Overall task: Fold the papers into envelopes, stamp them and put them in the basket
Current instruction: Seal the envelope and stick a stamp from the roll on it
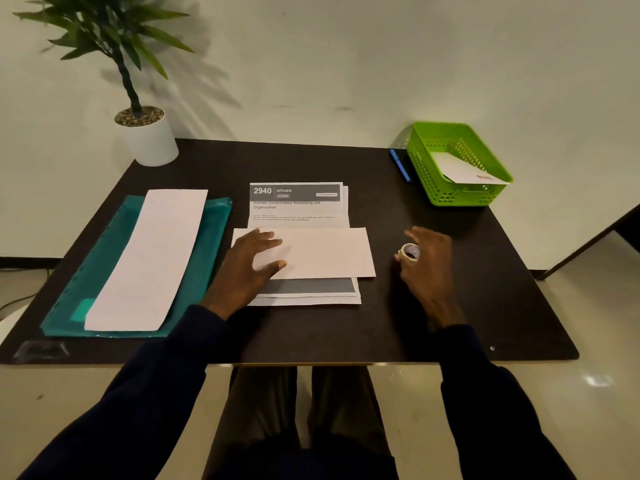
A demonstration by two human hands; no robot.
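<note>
Lying flat, white folded envelope point(325, 252)

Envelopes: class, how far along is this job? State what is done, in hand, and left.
Done: one envelope lies in the basket, with a reddish mark. In hand: the left hand presses a folded paper flat; the right hand holds a small roll. Left: stamping it, then the printed stack beneath and the long sheet on the teal folder.

Left hand point(254, 263) is lying flat, palm down, fingers straight and a bit spread. Right hand point(431, 271) sits off to its right, apart from it, fingers curled round a small tape roll point(409, 252).
</note>
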